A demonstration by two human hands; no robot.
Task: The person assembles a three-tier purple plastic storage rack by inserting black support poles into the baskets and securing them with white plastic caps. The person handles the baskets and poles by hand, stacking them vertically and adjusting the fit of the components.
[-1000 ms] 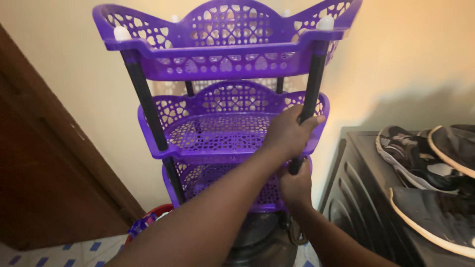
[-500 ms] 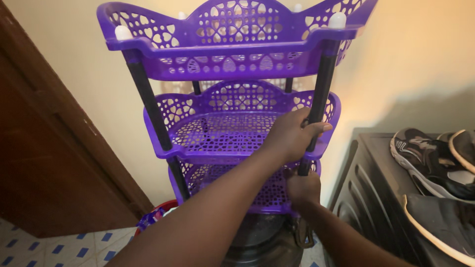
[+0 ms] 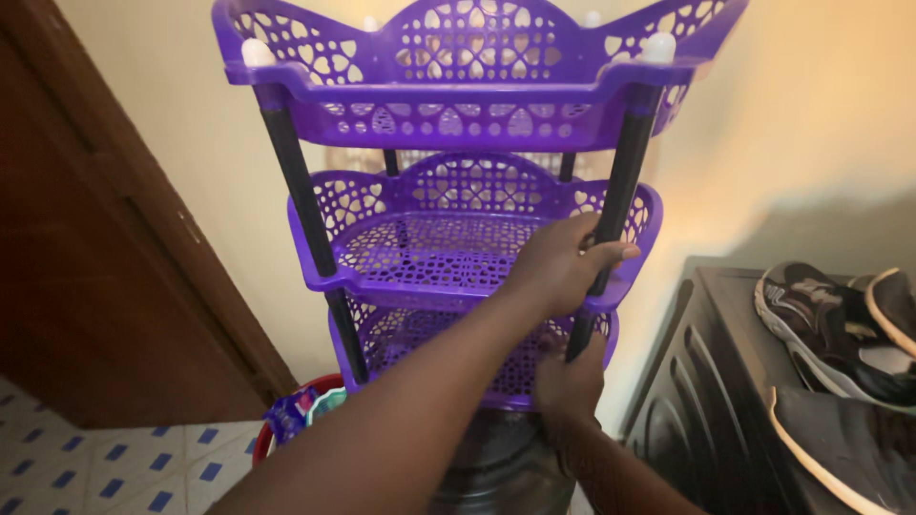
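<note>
Both hands are on the front right post point(image 3: 620, 191) of a purple three-tier rack point(image 3: 468, 238): the left hand point(image 3: 563, 262) is wrapped around it at the middle tray; the right hand point(image 3: 568, 381) is closed on the corner of the bottom tray, just below. The rack stands against a cream wall, between a brown door point(image 3: 105, 286) and a dark cabinet point(image 3: 706, 381) carrying shoes point(image 3: 830, 324), apparently resting on a dark round container point(image 3: 501, 467). Perforated plastic trays with heart cut-outs, black posts, white caps; it looks light, somewhat flexible and wobbly at the joints; the posts probably give the firmest hold, since thin tray rims may bend.
</note>
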